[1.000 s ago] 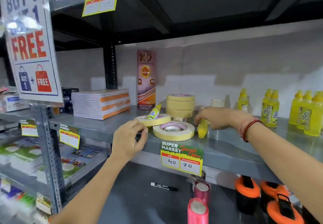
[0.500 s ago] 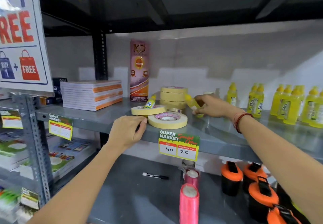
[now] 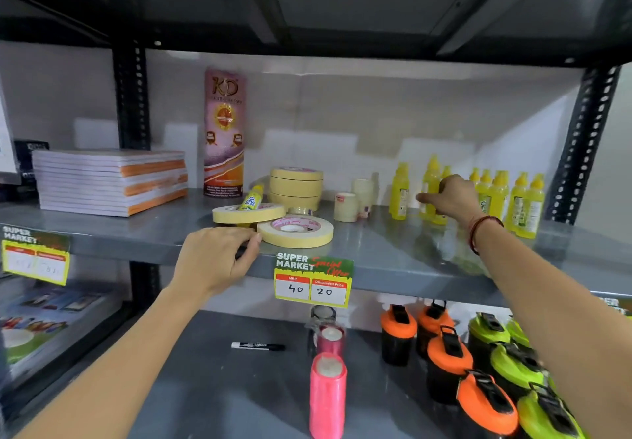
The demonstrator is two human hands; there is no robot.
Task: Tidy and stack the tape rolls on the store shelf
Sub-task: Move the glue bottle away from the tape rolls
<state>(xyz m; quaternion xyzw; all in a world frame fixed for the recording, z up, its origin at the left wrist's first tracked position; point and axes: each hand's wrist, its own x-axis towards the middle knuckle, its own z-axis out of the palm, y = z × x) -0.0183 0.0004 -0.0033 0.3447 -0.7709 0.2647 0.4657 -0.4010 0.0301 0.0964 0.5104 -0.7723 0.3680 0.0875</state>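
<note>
On the grey metal store shelf [image 3: 393,250], two flat cream-coloured masking tape rolls lie loose near the front edge: the nearer roll [image 3: 295,231], with a pink-printed core, and a second flat roll [image 3: 249,213] just behind and to its left, on which a small yellow glue bottle [image 3: 252,198] leans. Behind them stands a neat stack of three cream tape rolls [image 3: 296,187], with a tall pink printed tube [image 3: 224,132] to its left and two small pale narrow rolls [image 3: 354,200] to its right. The left hand [image 3: 213,257] rests at the shelf lip, fingers loosely curled and closed on nothing, its fingertips just short of the nearer roll's left rim. The right hand [image 3: 451,199] is far to the right, its grip closed around a yellow bottle among the row of yellow bottles [image 3: 496,195]; blur hides exactly how the fingers sit. The loose rolls lie flat, axes vertical, immediately right of and beyond the left hand, which is much the nearer hand. By judgement, the stacking step is not yet done: the leaning glue bottle must come off before the second roll can join the stack, which lies behind both loose rolls. A white stack of notebooks [image 3: 109,180] occupies the shelf's left end.
</note>
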